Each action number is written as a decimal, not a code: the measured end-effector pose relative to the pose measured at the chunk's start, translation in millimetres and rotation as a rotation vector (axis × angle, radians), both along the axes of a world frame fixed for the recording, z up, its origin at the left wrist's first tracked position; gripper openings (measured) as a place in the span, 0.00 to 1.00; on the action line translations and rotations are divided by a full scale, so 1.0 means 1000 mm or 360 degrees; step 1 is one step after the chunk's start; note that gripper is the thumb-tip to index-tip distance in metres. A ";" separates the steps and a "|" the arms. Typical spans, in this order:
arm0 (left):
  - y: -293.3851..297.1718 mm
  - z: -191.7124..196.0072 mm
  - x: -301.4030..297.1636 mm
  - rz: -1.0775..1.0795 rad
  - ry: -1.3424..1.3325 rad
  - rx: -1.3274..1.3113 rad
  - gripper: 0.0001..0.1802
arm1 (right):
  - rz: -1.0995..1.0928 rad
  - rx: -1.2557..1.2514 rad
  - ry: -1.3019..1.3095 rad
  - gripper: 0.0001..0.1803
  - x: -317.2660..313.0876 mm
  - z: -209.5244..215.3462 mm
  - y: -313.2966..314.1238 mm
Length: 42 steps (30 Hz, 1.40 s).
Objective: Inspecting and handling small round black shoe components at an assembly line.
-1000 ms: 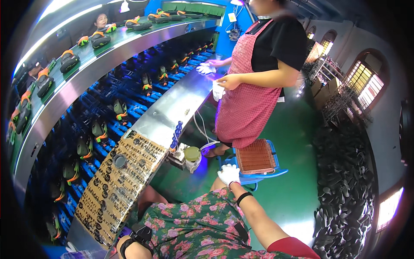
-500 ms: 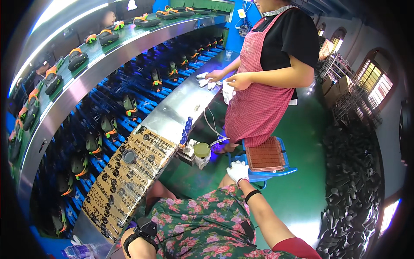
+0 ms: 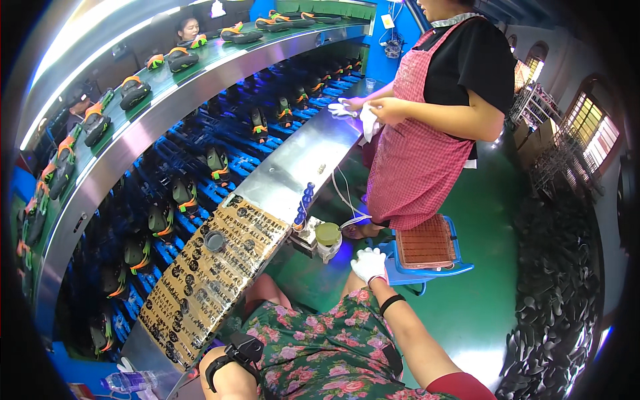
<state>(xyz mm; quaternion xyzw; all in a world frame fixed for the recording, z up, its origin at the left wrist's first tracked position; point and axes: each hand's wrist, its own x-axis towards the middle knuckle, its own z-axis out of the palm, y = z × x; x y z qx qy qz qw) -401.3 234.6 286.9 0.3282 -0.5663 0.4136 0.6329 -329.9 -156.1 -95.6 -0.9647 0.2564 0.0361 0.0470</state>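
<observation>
My right hand (image 3: pixel 369 265), in a white glove, rests on my right knee below the blue stool. Its fingers are a little apart, bent over the knee, with nothing in them. My left arm (image 3: pixel 230 377) comes in at the lower edge with a black strapped device (image 3: pixel 245 351) on it; the hand itself is out of view. Beside me, a work surface covered in taped brown cardboard (image 3: pixel 200 287) carries a small dark round cup (image 3: pixel 215 241). A plastic bottle (image 3: pixel 130 381) lies at its lower left end.
A co-worker in a red checked apron (image 3: pixel 417 157) stands at the metal bench, handling white gloves (image 3: pixel 343 110). Shoes (image 3: pixel 135 92) ride the curved conveyor; more hang below. A blue stool (image 3: pixel 427 263), a green-topped pot (image 3: pixel 328 235) and a pile of dark soles (image 3: pixel 553 307) stand about.
The view has turned, so the bench and co-worker sit farther right in the picture. My right hand stays on the knee. The co-worker's hands have shifted slightly with the gloves.
</observation>
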 end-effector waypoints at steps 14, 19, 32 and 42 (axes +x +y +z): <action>-0.012 0.014 0.005 -0.0120 -0.0044 0.0025 0.33 | -0.0142 -0.0036 0.0155 0.22 -0.017 -0.007 -0.027; -0.022 0.000 0.005 0.0046 -0.0131 -0.0467 0.31 | -0.0247 0.0093 0.0054 0.21 -0.037 -0.004 -0.044; -0.058 -0.214 0.105 0.0452 0.1009 0.2119 0.37 | 0.0013 -0.0060 0.0123 0.22 -0.010 -0.008 -0.016; 0.047 -0.401 0.079 0.1187 0.1681 0.2596 0.34 | -0.0004 0.0111 0.0471 0.29 -0.013 0.006 -0.034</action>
